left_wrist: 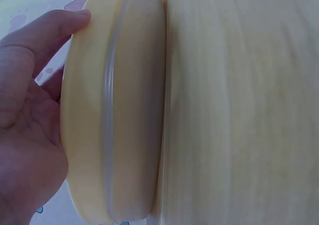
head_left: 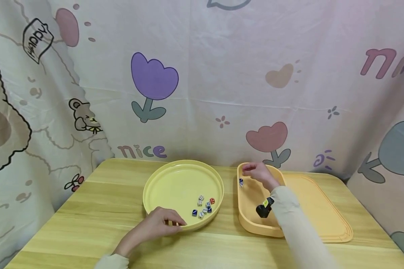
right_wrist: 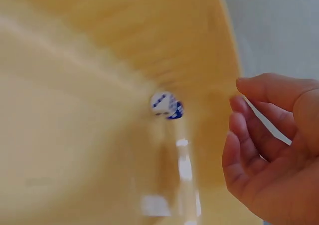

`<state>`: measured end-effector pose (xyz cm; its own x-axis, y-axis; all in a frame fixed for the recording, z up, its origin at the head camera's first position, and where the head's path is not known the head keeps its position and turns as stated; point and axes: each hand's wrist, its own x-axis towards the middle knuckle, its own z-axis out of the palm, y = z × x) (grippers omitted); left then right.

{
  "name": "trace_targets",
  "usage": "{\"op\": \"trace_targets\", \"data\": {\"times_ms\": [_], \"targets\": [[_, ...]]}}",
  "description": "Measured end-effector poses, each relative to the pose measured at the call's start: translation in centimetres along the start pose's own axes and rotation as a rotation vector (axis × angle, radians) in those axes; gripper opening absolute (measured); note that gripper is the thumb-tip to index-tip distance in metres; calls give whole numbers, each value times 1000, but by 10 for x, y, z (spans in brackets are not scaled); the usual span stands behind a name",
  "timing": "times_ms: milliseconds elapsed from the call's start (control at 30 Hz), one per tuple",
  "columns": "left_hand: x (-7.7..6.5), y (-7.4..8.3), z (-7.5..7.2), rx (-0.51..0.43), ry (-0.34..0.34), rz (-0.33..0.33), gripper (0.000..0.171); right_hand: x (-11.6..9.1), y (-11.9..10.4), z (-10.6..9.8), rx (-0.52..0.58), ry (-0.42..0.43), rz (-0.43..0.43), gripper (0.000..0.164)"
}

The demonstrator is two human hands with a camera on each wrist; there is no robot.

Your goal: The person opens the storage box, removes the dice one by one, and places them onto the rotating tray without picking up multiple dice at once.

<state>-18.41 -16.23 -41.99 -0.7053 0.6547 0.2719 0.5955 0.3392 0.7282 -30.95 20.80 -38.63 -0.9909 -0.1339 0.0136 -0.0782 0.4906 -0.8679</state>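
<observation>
My left hand (head_left: 163,223) grips the near rim of a round yellow tray (head_left: 151,175). In the left wrist view the thumb lies against the tray's side wall (left_wrist: 89,115). Several dice sit at the tray's near right, among them a red die (head_left: 212,201), a dark blue die (head_left: 194,213) and white ones. Over the far end of an orange rectangular bin (head_left: 256,226) hovers my right hand (head_left: 259,173), its fingers loosely bent with nothing visible between them. Beside the fingertips, a white die (right_wrist: 162,103) partly hides a blue die (right_wrist: 178,111) inside the bin, apart from the hand.
A flat orange lid (head_left: 313,205) lies right of the bin, partly behind the right sleeve (head_left: 293,220). Both containers stand on a wooden table (head_left: 87,216). A printed curtain (head_left: 202,74) hangs behind the table.
</observation>
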Motion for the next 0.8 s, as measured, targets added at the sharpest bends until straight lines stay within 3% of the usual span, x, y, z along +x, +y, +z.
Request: {"op": "trace_targets", "data": {"times_ms": [200, 567, 800], "targets": [[-1, 0, 0, 12, -1, -22, 12, 2, 13, 4, -22, -37, 28, 21], [2, 0, 1, -10, -5, 14, 12, 4, 33, 1, -11, -97, 40, 22], [0, 1, -1, -11, 0, -17, 12, 7, 37, 4, -22, -148, 108, 26]]}}
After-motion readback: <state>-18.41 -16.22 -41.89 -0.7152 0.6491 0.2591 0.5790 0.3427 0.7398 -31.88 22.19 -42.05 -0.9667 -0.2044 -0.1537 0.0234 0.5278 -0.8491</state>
